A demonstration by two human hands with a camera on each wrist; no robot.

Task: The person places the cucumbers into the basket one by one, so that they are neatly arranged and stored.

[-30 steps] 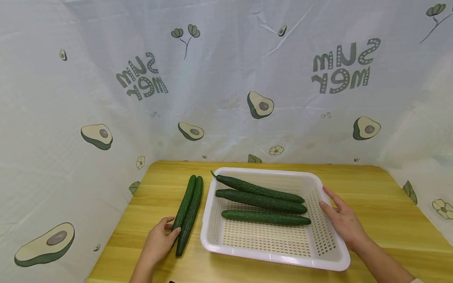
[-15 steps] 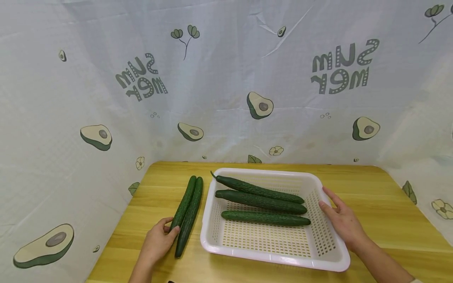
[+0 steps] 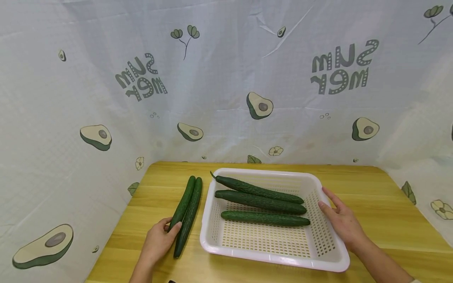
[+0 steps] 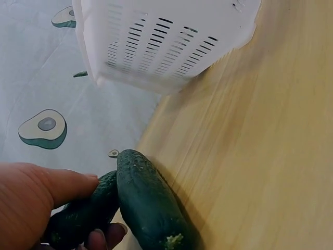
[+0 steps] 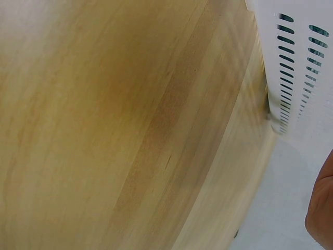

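Note:
My left hand [image 3: 157, 239] grips the near part of a cucumber [image 3: 185, 202], thumb on top and fingers round its far side. In the left wrist view the thumb [image 4: 73, 185] presses this cucumber [image 4: 86, 219]. A second cucumber [image 3: 191, 216] lies along its right side, close against it; its near end shows as the larger cucumber [image 4: 148, 203] in the left wrist view. My right hand [image 3: 343, 224] holds the right rim of a white plastic basket [image 3: 269, 257], thumb over the edge; the other fingers are partly hidden. Three cucumbers [image 3: 260, 201] lie crosswise inside.
The wooden table [image 3: 368, 196] extends on both sides of the basket. A pale curtain [image 3: 226, 78] with avocado prints hangs behind and at the left. A small dark object [image 3: 172, 281] shows at the bottom edge of the head view.
The held cucumber's near end has shifted slightly left and up in the left hand, and the cucumber beside it has shifted slightly left. The right hand and basket stay in place.

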